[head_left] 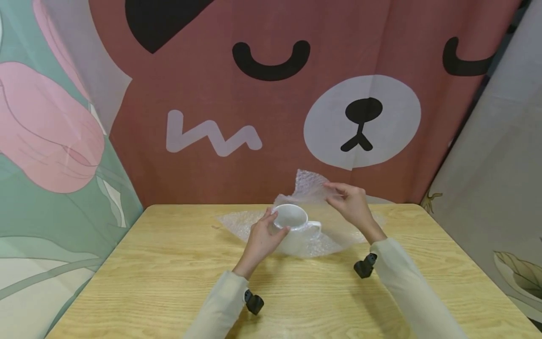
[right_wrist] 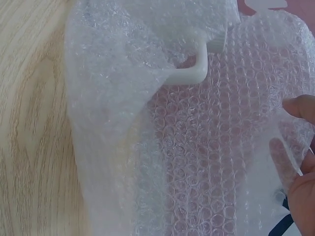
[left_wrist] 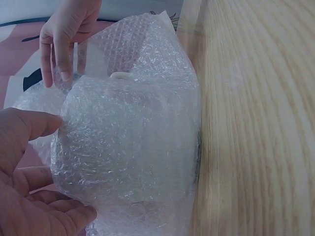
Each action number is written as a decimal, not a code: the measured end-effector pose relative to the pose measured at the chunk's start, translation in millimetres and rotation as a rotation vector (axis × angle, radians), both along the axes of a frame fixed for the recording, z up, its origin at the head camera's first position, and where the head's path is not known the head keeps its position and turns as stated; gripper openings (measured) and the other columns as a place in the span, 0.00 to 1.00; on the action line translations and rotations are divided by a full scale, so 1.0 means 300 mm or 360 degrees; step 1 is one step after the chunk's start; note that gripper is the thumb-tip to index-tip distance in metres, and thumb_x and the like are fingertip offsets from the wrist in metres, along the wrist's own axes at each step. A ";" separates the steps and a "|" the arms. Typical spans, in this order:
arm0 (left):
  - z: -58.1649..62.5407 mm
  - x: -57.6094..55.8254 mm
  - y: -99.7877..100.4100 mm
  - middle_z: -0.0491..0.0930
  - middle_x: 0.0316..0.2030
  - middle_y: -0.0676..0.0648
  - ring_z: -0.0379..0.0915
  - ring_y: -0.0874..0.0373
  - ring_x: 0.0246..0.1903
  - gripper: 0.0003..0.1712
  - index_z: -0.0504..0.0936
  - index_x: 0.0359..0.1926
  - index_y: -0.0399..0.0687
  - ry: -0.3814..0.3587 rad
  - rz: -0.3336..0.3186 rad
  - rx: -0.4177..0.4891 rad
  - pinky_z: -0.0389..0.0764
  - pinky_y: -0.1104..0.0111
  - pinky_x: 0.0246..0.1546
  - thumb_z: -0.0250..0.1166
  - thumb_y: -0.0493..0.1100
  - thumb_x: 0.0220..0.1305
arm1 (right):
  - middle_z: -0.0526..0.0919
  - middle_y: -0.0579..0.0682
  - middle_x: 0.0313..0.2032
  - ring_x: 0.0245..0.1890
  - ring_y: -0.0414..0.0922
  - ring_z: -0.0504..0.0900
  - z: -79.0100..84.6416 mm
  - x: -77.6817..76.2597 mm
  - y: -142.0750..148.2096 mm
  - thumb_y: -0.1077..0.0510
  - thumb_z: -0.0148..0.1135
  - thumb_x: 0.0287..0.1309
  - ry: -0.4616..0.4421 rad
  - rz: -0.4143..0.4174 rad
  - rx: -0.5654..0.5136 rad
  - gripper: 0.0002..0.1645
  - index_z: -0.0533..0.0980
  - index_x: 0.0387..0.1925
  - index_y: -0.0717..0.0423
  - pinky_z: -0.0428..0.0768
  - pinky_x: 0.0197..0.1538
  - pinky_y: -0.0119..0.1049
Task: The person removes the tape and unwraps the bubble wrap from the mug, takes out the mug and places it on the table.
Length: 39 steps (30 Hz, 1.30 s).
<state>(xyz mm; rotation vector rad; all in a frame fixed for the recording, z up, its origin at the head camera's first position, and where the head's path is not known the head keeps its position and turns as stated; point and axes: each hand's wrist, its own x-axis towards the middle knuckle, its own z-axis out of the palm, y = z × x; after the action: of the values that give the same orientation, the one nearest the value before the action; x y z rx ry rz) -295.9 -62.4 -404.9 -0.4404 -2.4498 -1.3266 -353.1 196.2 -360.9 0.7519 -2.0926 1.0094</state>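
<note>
A white mug [head_left: 292,216] stands upright on the table, its handle [right_wrist: 197,69] pointing right. Clear bubble wrap [left_wrist: 123,137] covers the mug's near side and spreads out flat to both sides; a raised flap [head_left: 308,186] rises behind the rim. My left hand [head_left: 264,237] grips the mug and the wrap around it at the left rim, thumb in front and fingers behind. With thumb and fingertips my right hand [head_left: 349,202] pinches the edge of the raised flap, up and right of the mug handle. The right wrist view shows the wrap stretched between handle and fingers.
The light wooden table [head_left: 178,282] ends at the back against a curtain [head_left: 203,174] printed with a brown bear. Another printed curtain [head_left: 51,188] hangs on the left. A small black camera [head_left: 254,301] is strapped at each wrist.
</note>
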 end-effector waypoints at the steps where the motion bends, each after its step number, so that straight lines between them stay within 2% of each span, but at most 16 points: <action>1: 0.000 -0.001 -0.001 0.62 0.65 0.32 0.60 0.35 0.64 0.35 0.73 0.61 0.30 -0.0006 0.0000 0.0004 0.60 0.47 0.63 0.69 0.49 0.59 | 0.85 0.57 0.43 0.40 0.53 0.85 0.000 -0.002 0.003 0.73 0.72 0.47 -0.0023 -0.0009 -0.0008 0.20 0.83 0.46 0.64 0.83 0.40 0.48; 5: 0.001 0.002 -0.004 0.61 0.67 0.34 0.57 0.33 0.64 0.36 0.72 0.62 0.31 -0.0041 -0.0017 0.0031 0.57 0.44 0.64 0.69 0.51 0.60 | 0.85 0.56 0.44 0.42 0.51 0.85 -0.002 -0.009 0.013 0.71 0.72 0.48 -0.0096 -0.0037 -0.0056 0.20 0.83 0.47 0.62 0.83 0.38 0.34; 9: 0.002 0.006 -0.006 0.61 0.67 0.35 0.56 0.31 0.65 0.37 0.72 0.62 0.31 -0.0062 -0.0033 0.0056 0.56 0.42 0.63 0.69 0.51 0.60 | 0.84 0.57 0.45 0.47 0.54 0.82 -0.004 -0.015 0.021 0.71 0.72 0.49 -0.0161 -0.0043 -0.0108 0.21 0.83 0.47 0.62 0.78 0.37 0.21; 18: 0.003 0.001 -0.007 0.61 0.67 0.36 0.56 0.32 0.65 0.37 0.72 0.63 0.32 -0.0083 -0.0027 0.0042 0.56 0.43 0.64 0.69 0.51 0.60 | 0.83 0.59 0.49 0.49 0.55 0.81 -0.011 -0.034 0.037 0.69 0.72 0.50 -0.0293 -0.0118 -0.0154 0.21 0.82 0.49 0.62 0.76 0.36 0.18; 21: 0.000 0.001 -0.007 0.62 0.67 0.37 0.56 0.33 0.65 0.37 0.72 0.62 0.32 -0.0094 -0.0021 0.0047 0.56 0.43 0.64 0.70 0.51 0.59 | 0.82 0.58 0.50 0.49 0.54 0.81 -0.013 -0.041 0.041 0.68 0.72 0.51 -0.0319 -0.0157 -0.0138 0.21 0.82 0.50 0.61 0.78 0.37 0.21; 25: -0.004 0.000 -0.007 0.62 0.67 0.38 0.56 0.34 0.65 0.36 0.73 0.62 0.31 -0.0097 -0.0025 0.0065 0.57 0.45 0.64 0.70 0.50 0.59 | 0.82 0.57 0.51 0.51 0.53 0.80 -0.013 -0.049 0.044 0.66 0.72 0.51 -0.0364 -0.0190 -0.0123 0.22 0.82 0.50 0.60 0.81 0.45 0.37; 29: -0.004 0.001 -0.006 0.63 0.67 0.38 0.56 0.34 0.65 0.36 0.73 0.62 0.31 -0.0092 -0.0033 0.0082 0.57 0.45 0.64 0.70 0.50 0.59 | 0.81 0.58 0.52 0.53 0.55 0.78 -0.012 -0.056 0.044 0.66 0.72 0.52 -0.0425 -0.0195 -0.0141 0.22 0.81 0.51 0.61 0.78 0.51 0.49; 39: -0.004 -0.004 -0.012 0.65 0.65 0.34 0.59 0.36 0.64 0.36 0.74 0.60 0.28 -0.0035 -0.0052 0.0097 0.59 0.47 0.64 0.71 0.49 0.58 | 0.77 0.61 0.57 0.58 0.60 0.74 -0.037 -0.082 0.054 0.62 0.72 0.53 -0.0594 -0.0289 -0.0181 0.26 0.79 0.55 0.61 0.75 0.55 0.52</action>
<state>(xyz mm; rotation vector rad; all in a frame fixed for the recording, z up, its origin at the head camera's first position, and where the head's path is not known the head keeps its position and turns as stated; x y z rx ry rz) -296.9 -66.0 -406.0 -0.4548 -2.4224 -1.4223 -377.8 212.5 -371.9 0.3255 -2.3412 1.2262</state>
